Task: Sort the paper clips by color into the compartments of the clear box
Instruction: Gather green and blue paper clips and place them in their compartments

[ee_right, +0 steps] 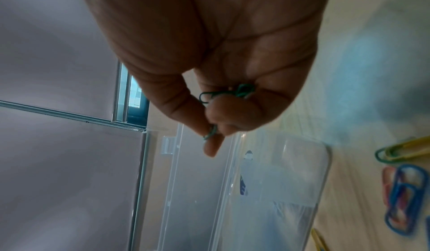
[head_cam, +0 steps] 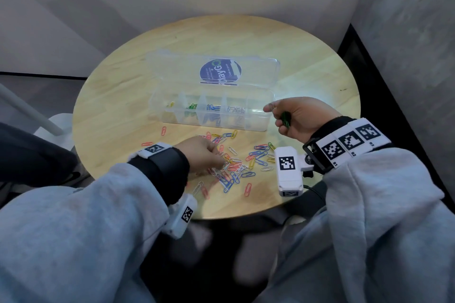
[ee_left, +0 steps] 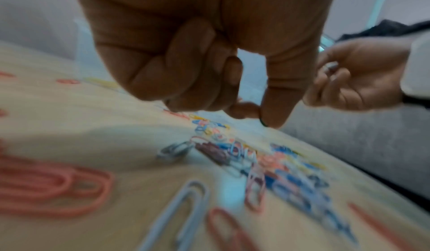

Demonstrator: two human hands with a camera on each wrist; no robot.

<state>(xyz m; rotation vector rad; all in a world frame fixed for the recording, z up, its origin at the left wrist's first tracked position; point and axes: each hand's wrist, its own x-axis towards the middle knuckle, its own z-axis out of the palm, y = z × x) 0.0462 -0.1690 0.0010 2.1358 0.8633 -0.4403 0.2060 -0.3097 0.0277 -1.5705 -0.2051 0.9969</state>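
Observation:
A clear box (head_cam: pixel 258 128) lies open across the round table, its lid (head_cam: pixel 258 66) folded back. Its compartments hold yellow (head_cam: pixel 171 104), green (head_cam: pixel 192 106), blue (head_cam: pixel 213 107) and white clips (head_cam: pixel 236 109). A mixed pile of paper clips (head_cam: pixel 234 165) is spread in front of it. My left hand (head_cam: pixel 219 157) is down on the pile's left side, thumb and forefinger pinching a dark green clip (ee_left: pixel 263 122). My right hand (head_cam: pixel 270 112) hovers by the box's right end and holds green clips (head_cam: pixel 285 118) in its curled fingers, one more (ee_right: pixel 210 133) pinched at the thumb tip.
The wooden table (head_cam: pixel 147 76) stands in a corner with walls behind and to the right. A dark gap runs along its right side. A white object (head_cam: pixel 56 125) sits off the left edge. Loose red clips (head_cam: pixel 163 130) lie apart from the pile.

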